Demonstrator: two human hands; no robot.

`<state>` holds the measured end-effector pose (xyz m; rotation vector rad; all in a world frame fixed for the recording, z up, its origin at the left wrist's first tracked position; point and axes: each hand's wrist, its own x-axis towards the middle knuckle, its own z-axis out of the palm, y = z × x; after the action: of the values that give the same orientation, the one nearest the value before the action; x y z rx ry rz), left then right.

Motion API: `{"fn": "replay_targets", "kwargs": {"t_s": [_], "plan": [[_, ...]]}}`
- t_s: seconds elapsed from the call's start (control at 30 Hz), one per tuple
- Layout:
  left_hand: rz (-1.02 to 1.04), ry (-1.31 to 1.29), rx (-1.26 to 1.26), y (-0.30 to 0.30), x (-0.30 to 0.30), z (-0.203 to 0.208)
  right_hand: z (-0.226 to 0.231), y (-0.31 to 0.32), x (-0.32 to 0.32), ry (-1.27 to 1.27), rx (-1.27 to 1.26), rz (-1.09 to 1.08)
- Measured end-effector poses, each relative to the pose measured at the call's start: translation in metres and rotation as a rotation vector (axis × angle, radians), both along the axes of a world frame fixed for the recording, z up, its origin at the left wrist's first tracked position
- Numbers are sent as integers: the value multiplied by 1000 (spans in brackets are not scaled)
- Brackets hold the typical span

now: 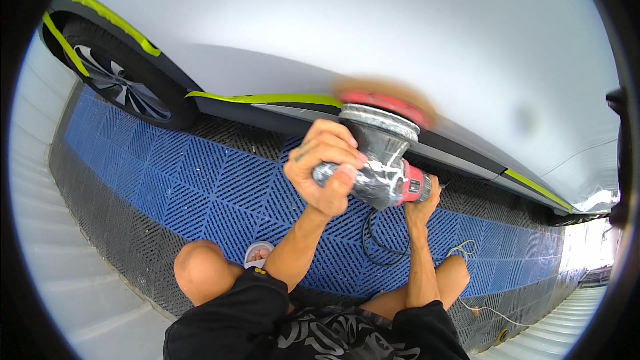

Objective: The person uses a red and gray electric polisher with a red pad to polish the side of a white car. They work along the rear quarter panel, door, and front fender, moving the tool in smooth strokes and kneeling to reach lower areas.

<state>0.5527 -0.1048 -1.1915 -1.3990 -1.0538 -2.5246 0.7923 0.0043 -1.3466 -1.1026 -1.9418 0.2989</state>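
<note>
A black and red car polisher is held between both hands, its body smeared with white residue. My left hand wraps round its front handle. My right hand grips the rear of the red and black body; its fingers are partly hidden behind the tool. At the head, the round pad with its red backing is blurred by motion. It lies against the lower side of a silver-white car body. Yellow-green masking tape runs along the lower edge of the panel beside the pad.
A car wheel under a taped arch is at the left. Blue and black slatted tiles cover the floor. A black cable loops below the polisher, and a pale cord lies at the right. A ribbed white wall stands behind me.
</note>
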Motion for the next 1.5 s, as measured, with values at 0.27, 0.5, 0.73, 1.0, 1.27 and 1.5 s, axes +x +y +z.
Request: {"fn": "replay_targets", "kwargs": {"t_s": [0.27,0.5,0.73,1.0,1.27,1.5], "plan": [[12,-184,130,-37,-88,11,27,-30,-80,-137,158,128],[12,-180,148,-42,-95,13,29,-28,-97,-119,116,134],[-11,-150,156,-11,-40,0,19,8,-43,-61,157,151],[-112,-49,89,12,27,13,6,21,4,112,60,107],[-24,73,21,36,96,21,-9,39,48,216,-11,110],[-10,149,-22,57,157,27,-26,51,81,323,-83,122]]}}
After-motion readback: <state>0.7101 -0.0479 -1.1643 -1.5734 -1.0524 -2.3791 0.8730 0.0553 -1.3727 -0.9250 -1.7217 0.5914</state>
